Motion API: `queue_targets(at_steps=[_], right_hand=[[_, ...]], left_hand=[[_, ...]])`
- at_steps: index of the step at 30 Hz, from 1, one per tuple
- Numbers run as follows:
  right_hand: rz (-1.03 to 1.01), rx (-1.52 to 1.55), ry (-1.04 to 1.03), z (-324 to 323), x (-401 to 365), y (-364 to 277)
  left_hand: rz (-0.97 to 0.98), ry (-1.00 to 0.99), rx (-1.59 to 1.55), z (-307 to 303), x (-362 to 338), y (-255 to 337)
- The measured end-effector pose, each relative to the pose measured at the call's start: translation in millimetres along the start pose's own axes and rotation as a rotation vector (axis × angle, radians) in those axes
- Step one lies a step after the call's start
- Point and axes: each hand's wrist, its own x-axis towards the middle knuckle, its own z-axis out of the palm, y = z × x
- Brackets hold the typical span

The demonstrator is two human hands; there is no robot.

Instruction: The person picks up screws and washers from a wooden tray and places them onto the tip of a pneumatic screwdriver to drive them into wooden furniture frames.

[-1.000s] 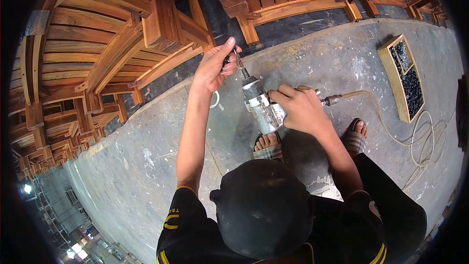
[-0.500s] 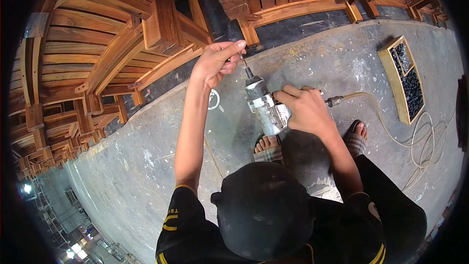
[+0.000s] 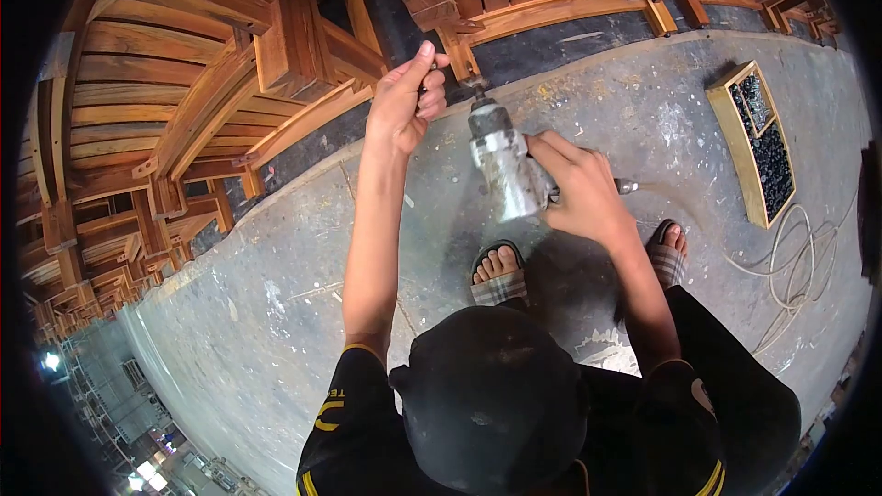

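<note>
My right hand is wrapped around the grip of a worn silver air impact driver. The tool points away from me, its dark nose close to the lower end of a wooden leg. Left of the nose, my left hand is raised with its fingers curled in and the thumb pressed toward them. A small dark piece shows between thumb and fingers, but I cannot tell what it is. A fitting at the tool's grip joins a pale air hose.
Slatted wooden furniture stands along the left and far side on a dark strip. On the grey floor at right lies a wooden box with small black pieces in its compartments. The hose lies coiled below it. My sandalled feet are beneath the tool.
The driver has moved slightly away from me, toward the wooden leg. My left hand has come off the bit at its nose and shifted up and left, fingers still closed.
</note>
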Motion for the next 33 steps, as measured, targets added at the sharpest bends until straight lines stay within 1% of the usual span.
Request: queue_targets(at_steps=[1,3,7,9,13,15,16,18,21,23,26,31,33], right_hand=[[-0.005,0.001,-0.005,3.6,-0.6,-0.5],[0.068,0.153,0.175,11.7,-2.6,-2.9],[0.117,0.161,0.210,8.4,-1.1,-1.4],[0.078,0.134,0.300,4.0,-0.4,-3.8],[0.101,0.140,0.258,0.1,-1.4,-5.2],[0.030,0.165,0.247,1.4,-2.0,-5.8],[0.030,0.163,0.247,2.4,-2.3,-7.0],[-0.012,0.177,0.270,5.4,-2.9,-9.7],[-0.023,0.144,0.285,10.2,-2.4,-9.5],[-0.029,0.137,0.303,13.3,-2.7,-9.0],[-0.044,0.111,0.318,15.9,-1.3,-8.0],[-0.067,0.093,0.296,16.0,0.9,-11.9],[-0.057,0.061,0.327,19.6,1.5,-13.7]], left_hand=[[-0.018,-0.026,-0.045,-2.1,0.2,0.5],[-0.023,-0.014,-0.089,-1.2,-1.7,-2.5],[-0.028,0.016,-0.141,6.8,-0.7,-6.0],[-0.028,0.023,-0.171,8.7,1.9,-8.6],[-0.046,0.017,-0.183,10.5,4.6,-9.8],[-0.066,0.008,-0.172,14.7,2.8,-8.4],[-0.071,0.026,-0.150,17.7,1.0,-6.6],[-0.078,0.046,-0.127,20.5,-0.2,-4.9],[-0.066,0.054,-0.050,19.2,-2.3,-2.8],[-0.093,-0.013,0.010,19.4,-5.3,1.2],[-0.068,-0.035,0.033,17.4,-4.1,3.1],[-0.051,-0.020,0.099,17.1,-7.3,9.8],[-0.060,-0.016,0.116,16.8,-7.4,9.8]])
